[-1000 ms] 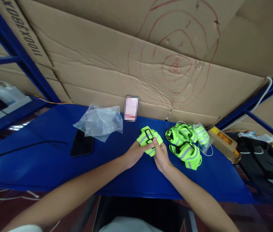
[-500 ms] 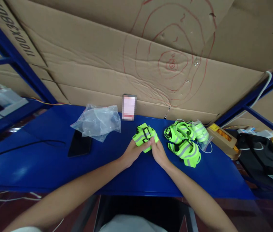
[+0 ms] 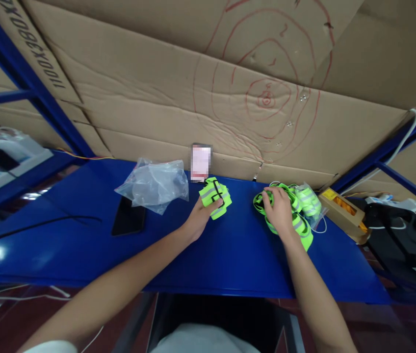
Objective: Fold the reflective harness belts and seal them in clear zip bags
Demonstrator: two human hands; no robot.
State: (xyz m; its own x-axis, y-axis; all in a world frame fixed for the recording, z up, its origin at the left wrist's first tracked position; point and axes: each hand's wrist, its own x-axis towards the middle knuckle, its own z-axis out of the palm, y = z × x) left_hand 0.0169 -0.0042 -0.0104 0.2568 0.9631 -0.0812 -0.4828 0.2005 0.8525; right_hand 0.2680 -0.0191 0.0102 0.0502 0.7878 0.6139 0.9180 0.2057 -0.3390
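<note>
My left hand (image 3: pixel 199 216) is closed on a folded neon-green reflective strap (image 3: pixel 213 198) with grey stripes and a black buckle, held just over the blue table. To the right, my right hand (image 3: pixel 278 208) reaches down onto a pile of like reflective straps (image 3: pixel 303 230). Its fingers are bent round a looped strap (image 3: pixel 258 201) at the pile's left side, and the hand covers part of it. At the pile's back right lies another green strap in a clear bag (image 3: pixel 310 202).
Left on the blue table (image 3: pixel 230 260) are a clear plastic bag (image 3: pixel 156 184) and a black phone (image 3: pixel 129 219). A blurred-out card-like object (image 3: pixel 201 162) leans on the cardboard wall (image 3: pixel 138 98). An open carton (image 3: pixel 344 215) and a black bag (image 3: pixel 395 240) stand at the right.
My right hand has left the folded strap and moved right onto the pile. My left hand keeps the folded strap and has shifted slightly left and away from me.
</note>
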